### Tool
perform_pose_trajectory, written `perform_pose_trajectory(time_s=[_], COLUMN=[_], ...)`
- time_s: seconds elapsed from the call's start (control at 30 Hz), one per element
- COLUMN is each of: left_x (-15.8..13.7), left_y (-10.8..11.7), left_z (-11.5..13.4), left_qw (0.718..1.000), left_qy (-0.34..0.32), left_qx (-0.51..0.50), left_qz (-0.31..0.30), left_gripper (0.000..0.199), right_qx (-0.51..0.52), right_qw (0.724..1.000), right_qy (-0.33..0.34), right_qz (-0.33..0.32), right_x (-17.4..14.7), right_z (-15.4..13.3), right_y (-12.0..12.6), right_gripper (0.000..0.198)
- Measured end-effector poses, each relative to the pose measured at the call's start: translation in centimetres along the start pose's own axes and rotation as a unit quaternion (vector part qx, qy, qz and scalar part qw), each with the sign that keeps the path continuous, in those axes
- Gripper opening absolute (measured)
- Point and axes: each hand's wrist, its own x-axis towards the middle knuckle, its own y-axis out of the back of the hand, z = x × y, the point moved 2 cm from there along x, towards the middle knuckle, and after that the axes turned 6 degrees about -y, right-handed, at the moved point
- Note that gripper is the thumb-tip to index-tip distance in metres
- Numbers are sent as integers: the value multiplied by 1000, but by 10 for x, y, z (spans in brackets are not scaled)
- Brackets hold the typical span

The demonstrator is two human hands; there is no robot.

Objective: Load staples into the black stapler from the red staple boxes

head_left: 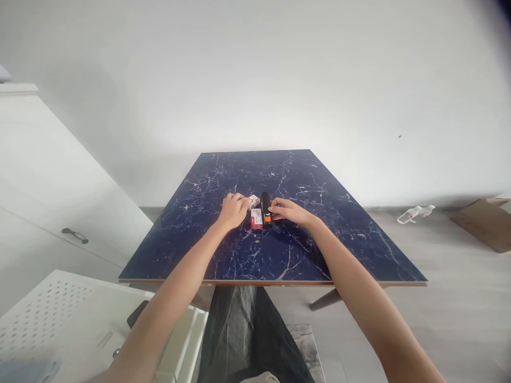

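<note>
Black object (pixel 266 201), orange-marked
Likely stiff, light; grip sides. Right hand (pixel 290 211) against it, left hand (pixel 234 210) at box (pixel 254 200); closure unclear.

Hidden / cut-off pts. noted
Far sm. box (pixel 254 199) part-covered by L hand (pixel 235 208); near red-wht. box (pixel 256 217): print too sm. to be read; cardbd. box (pixel 481 224) cut off at R edge.

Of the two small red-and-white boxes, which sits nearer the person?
The front box, with red along its near side; the rear box lies farther back, turned at an angle, beside the left hand.
</note>
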Motion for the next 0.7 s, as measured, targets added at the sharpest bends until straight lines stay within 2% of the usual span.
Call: perform_pose_trajectory(time_s=[0.23,0.43,0.5,0.57,0.63,0.7], left_x=[-8,-11,-11,-10,-10,-9], left_y=[-3,1,5,8,11,12], left_z=[13,6,4,3,2,1], left_qw=[995,992,990,983,976,972], left_qy=[-47,-31,-28,-36,-47,-57], left_qx=[-70,-100,-103,-111,-119,-123], left_qz=[-56,-68,-93,-140,-178,-193], left_gripper=[57,57,59,71,91,105], right_qx=[-3,-1,2,0,-10,-29], right_qw=[1000,1000,1000,1000,1000,999], right_qy=[7,6,4,6,14,25], right_qz=[2,6,6,4,8,24], right_x=[3,1,0,0,0,1], right_z=[4,0,0,0,1,2], right_y=[2,-1,-1,0,1,2], right_gripper=[29,28,28,28,27,28])
